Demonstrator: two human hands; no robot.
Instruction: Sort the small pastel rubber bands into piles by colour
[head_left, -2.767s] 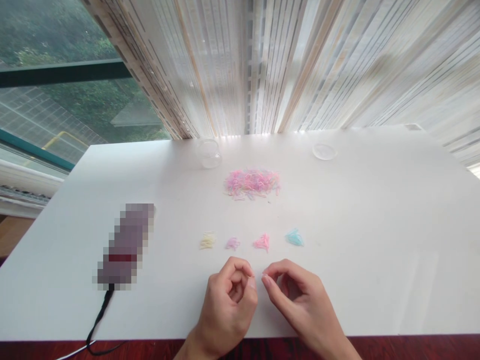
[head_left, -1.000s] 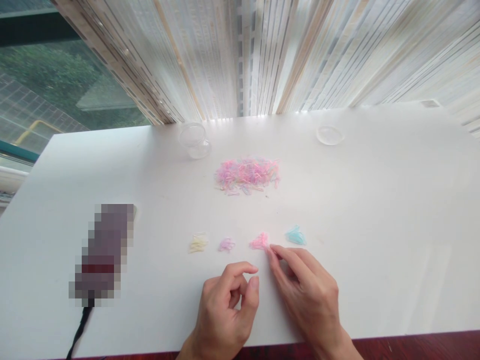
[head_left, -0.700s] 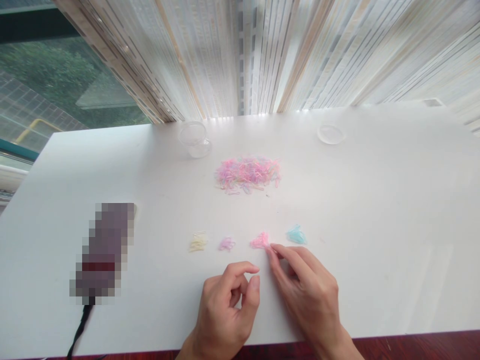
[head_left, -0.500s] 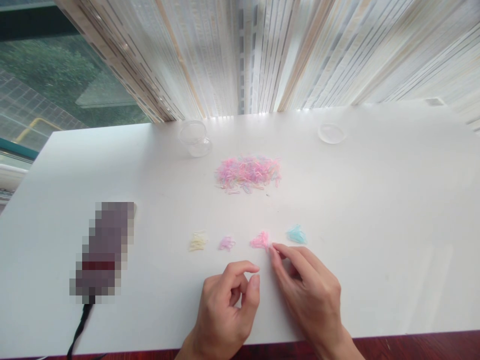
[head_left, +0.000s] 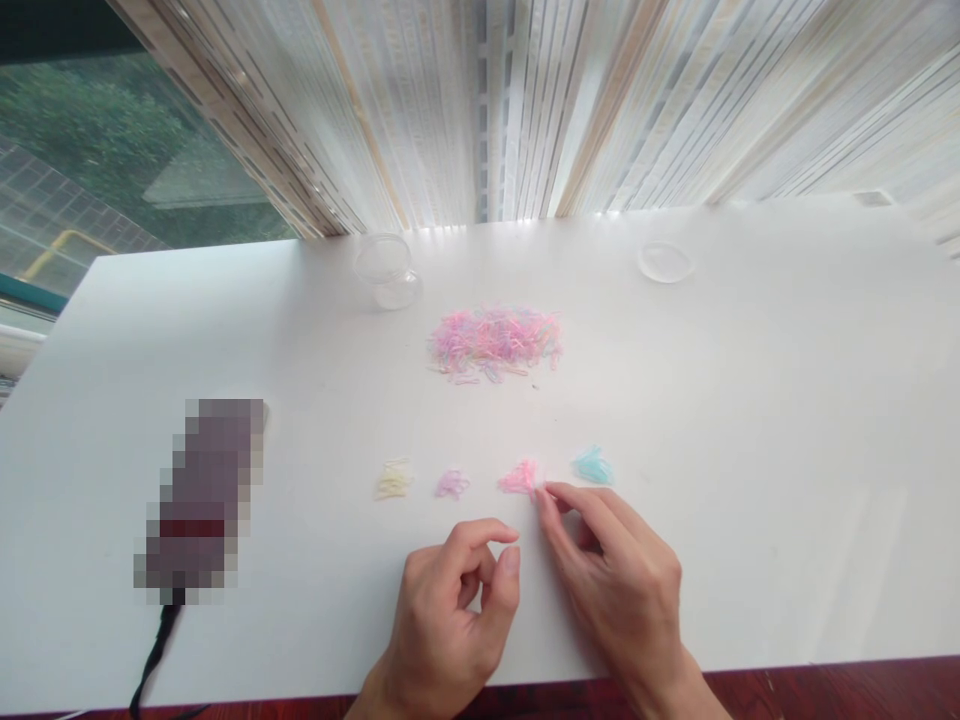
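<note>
My right hand (head_left: 615,580) rests on the white table (head_left: 750,420). Its thumb and forefinger are pinched together at the right edge of a small pink pile of tiny rubber bands (head_left: 517,478) and touch it. Whether a band sits between the fingertips is too small to tell. My left hand (head_left: 450,610) lies curled beside it, thumb and forefinger nearly meeting, with nothing visible in it. In the same row lie a yellow pile (head_left: 393,481), a purple pile (head_left: 451,484) and a blue pile (head_left: 592,466). Farther back is a larger mixed heap of bands (head_left: 493,341).
A clear round jar (head_left: 388,270) stands at the back left and its clear lid (head_left: 665,262) lies at the back right. A blurred-out dark object (head_left: 199,500) with a black cable (head_left: 154,655) lies at the left. Striped curtains hang behind the table.
My right hand left my left hand and moved forward to the pink pile, where it has stayed for the last second. My left hand stayed curled in place.
</note>
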